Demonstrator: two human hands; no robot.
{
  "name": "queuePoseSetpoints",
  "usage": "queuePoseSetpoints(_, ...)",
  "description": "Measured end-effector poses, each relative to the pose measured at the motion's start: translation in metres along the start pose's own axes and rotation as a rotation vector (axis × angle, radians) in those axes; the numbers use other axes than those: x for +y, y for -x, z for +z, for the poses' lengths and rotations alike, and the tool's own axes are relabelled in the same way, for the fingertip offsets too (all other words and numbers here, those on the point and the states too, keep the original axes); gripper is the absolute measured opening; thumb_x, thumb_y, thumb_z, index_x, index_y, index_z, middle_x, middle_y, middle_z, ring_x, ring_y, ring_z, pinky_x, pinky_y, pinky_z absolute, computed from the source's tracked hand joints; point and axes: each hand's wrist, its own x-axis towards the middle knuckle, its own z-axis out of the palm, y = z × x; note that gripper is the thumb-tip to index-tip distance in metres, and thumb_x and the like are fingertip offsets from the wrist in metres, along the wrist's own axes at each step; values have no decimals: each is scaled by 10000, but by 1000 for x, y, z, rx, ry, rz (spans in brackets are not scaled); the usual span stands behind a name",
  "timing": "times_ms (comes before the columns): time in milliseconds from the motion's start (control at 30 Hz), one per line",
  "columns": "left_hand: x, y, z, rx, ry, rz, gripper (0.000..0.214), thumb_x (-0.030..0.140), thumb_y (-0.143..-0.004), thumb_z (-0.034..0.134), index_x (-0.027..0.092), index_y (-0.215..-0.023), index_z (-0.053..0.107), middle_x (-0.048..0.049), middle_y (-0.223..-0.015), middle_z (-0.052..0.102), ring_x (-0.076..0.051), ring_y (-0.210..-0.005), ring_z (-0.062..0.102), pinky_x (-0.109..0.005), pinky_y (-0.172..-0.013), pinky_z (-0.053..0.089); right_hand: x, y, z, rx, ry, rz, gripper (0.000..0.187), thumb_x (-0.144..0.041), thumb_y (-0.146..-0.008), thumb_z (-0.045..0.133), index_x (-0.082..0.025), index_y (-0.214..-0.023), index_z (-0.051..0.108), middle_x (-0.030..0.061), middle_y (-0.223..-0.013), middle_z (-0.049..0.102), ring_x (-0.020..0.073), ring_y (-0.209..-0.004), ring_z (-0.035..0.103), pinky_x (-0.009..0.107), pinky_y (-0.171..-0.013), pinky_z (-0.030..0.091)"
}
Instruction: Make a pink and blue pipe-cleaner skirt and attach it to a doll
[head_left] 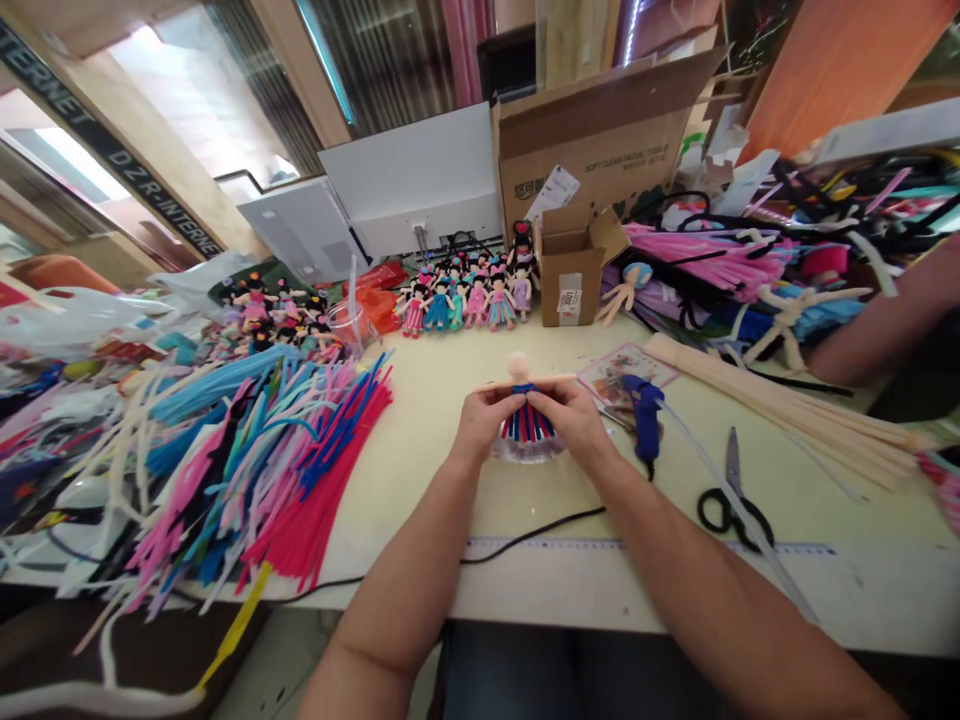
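Note:
Between my hands is a small pipe-cleaner doll (525,425), with a round cream head, arms stretched sideways and a skirt of red and blue strips. My left hand (484,415) pinches it at the left of the waist. From the other side my right hand (568,408) grips it, thumb close to the left thumb. Below the skirt lies something clear and shiny (529,447), partly hidden by the doll. Right of my right hand rests a blue glue gun (643,415), its cable trailing off. Black-handled scissors (735,495) lie farther right.
Pipe cleaners in many colours (300,450) heap on the left. Finished dolls (476,295) stand at the back beside a small cardboard box (570,275). Cream pipe cleaners (780,405) lie on the right. A black cable (525,540) crosses the front, and another person's arm (885,305) reaches in.

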Motion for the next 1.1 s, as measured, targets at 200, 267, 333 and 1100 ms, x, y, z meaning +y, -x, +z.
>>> queuePoseSetpoints(200, -1, 0, 0, 11, -34, -5, 268, 284, -585, 785, 153, -815, 745, -42, -800, 733, -182, -749, 644, -323, -788, 492, 3, -1, -2, 12, 11, 14, 314, -401, -597, 773, -190, -822, 715, 26, -794, 730, 193, -743, 647, 347, -758, 506)
queuePoseSetpoints(267, -3, -1, -1, 28, -26, -18, 286, 296, -586, 784, 152, -830, 742, -47, -814, 733, -183, -761, 644, -327, -795, 489, 3, -1, -2, 3, 13, 29, 318, -401, -601, 772, -194, -836, 716, 22, -796, 728, 192, -758, 646, 340, -756, 503)
queuePoseSetpoints(333, -4, -1, -2, 51, -19, -24, 304, 312, -588, 785, 156, -845, 739, -47, -829, 732, -179, -772, 642, -323, -802, 481, 1, -1, -2, -40, -6, 59, 342, -406, -610, 767, -186, -867, 721, 23, -806, 728, 192, -761, 647, 344, -761, 501)
queuePoseSetpoints(1100, 4, 0, -2, 23, -55, -32, 306, 317, -572, 797, 163, -832, 749, -48, -814, 736, -187, -772, 649, -342, -824, 486, -8, -3, -6, -104, 1, 87, 340, -407, -594, 784, -161, -826, 754, 23, -726, 722, 170, -686, 628, 326, -738, 500)
